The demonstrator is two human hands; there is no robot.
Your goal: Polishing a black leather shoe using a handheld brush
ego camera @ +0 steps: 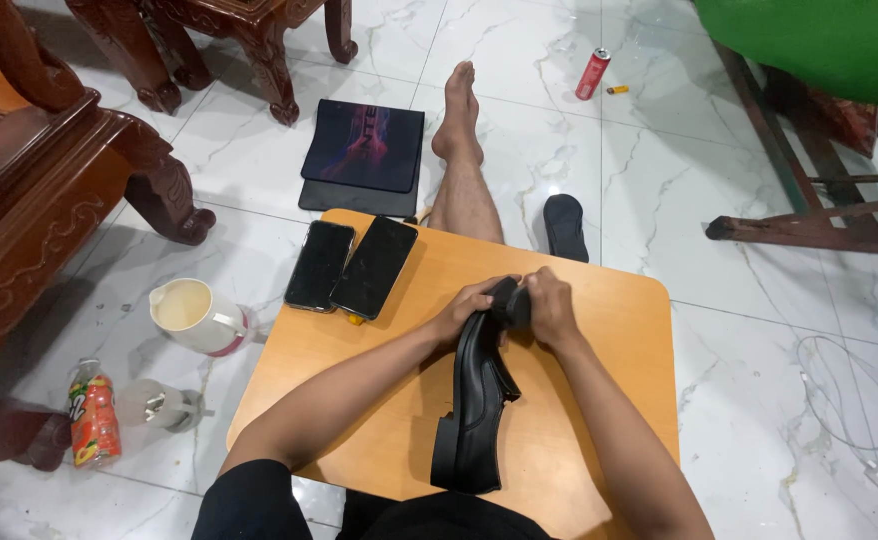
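While the low orange wooden table (599, 330) fills the middle of the frame, I see the glossy black leather dress shoe (479, 400) lying on it, tipped on its side. Its long axis runs from the heel at lower centre up to the toe at the middle of the frame, leaning slightly right. Both hands meet at that toe end, so the shoe stretches back from them toward the body. My left hand (471, 305) curls around the toe from the left, fingers closed on the upper. My right hand (551, 308) is closed from the right over the tip and over something small and dark pressed there; I cannot tell what it is. Neither hand is nearer than the other; they sit opposite each other across the toe, almost touching.

At the table's upper left corner lie two black smartphones (351, 268), side by side, screens dark. Left of the table, on the marble floor, stands a cream plastic jug (194, 315), well apart from the hands.
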